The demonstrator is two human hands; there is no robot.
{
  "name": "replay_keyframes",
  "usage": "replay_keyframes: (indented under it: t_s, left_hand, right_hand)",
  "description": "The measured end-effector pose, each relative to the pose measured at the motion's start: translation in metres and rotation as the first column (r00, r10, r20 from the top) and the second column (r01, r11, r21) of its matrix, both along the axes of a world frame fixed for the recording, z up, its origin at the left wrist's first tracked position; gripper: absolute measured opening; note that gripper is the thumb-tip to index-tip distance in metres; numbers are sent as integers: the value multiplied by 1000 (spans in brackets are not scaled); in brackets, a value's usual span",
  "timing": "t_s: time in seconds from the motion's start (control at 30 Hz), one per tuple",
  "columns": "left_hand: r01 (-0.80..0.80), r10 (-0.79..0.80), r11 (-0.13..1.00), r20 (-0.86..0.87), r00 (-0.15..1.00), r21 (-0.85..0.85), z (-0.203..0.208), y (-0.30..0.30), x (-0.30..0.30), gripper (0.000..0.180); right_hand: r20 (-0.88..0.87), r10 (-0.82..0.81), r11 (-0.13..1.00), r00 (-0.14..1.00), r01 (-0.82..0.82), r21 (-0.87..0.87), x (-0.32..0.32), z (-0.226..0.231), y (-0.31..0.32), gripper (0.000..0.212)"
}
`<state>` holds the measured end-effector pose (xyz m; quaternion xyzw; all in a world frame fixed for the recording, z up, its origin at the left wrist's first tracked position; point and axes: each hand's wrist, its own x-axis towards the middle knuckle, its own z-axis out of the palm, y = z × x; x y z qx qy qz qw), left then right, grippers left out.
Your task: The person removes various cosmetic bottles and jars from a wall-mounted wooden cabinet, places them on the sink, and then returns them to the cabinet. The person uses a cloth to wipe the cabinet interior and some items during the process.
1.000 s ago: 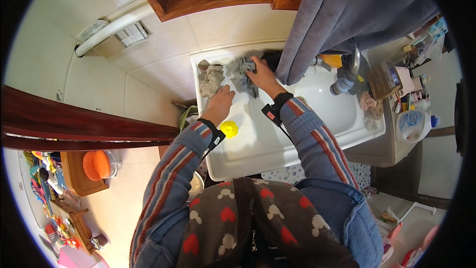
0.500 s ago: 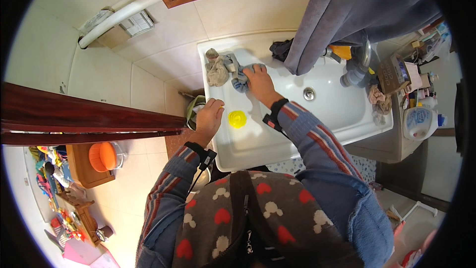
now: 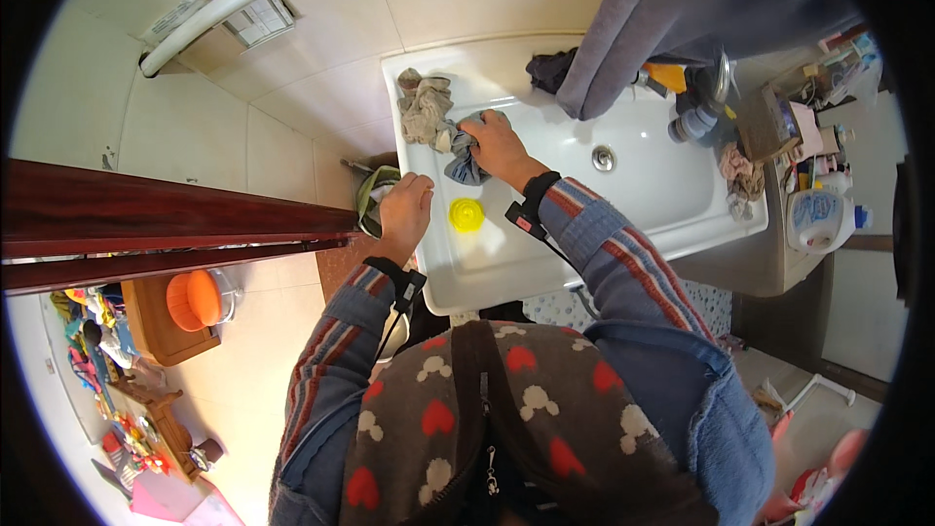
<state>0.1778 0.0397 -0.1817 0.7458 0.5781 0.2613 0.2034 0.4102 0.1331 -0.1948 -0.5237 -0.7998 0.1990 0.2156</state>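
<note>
My right hand (image 3: 499, 152) is closed on a crumpled grey-blue cloth (image 3: 466, 171) on the left part of the white sink (image 3: 443, 278). Against that cloth lie bunched beige and grey cloths (image 3: 425, 109), possibly socks. My left hand (image 3: 405, 214) hovers by the sink's left rim, its fingers curled together; whatever may be in them is hidden. Between my hands a bright yellow round piece (image 3: 467, 215) rests on the sink's ledge, apart from both.
A dark towel (image 3: 672, 29) hangs over the sink's back, beside a black cloth (image 3: 551, 70). Right of the basin are a pinkish crumpled cloth (image 3: 742, 171) and a white detergent bottle (image 3: 818, 221). A green bag-like item (image 3: 373, 197) is beyond my left hand; a dark red door edge (image 3: 185, 217) juts in.
My right hand has shifted slightly left with the grey-blue cloth, which is bunched closer under it. My left hand has moved a little up and left. The whole view has tilted slightly.
</note>
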Motion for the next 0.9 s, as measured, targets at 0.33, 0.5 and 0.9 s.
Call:
replay_keyframes:
  t_s: [0.33, 0.5, 0.9]
  left_hand:
    - [176, -171, 984, -213, 962, 4, -9, 39, 13, 14]
    - [241, -241, 970, -186, 952, -24, -49, 47, 25, 18]
    - [378, -387, 922, -226, 894, -83, -17, 46, 2, 45]
  right_hand:
    - [-379, -124, 947, 917, -5, -322, 76, -1, -34, 46]
    - [-338, -384, 894, 859, 254, -369, 101, -38, -86, 50]
    - [-566, -366, 918, 739, 188, -349, 133, -10, -208, 42]
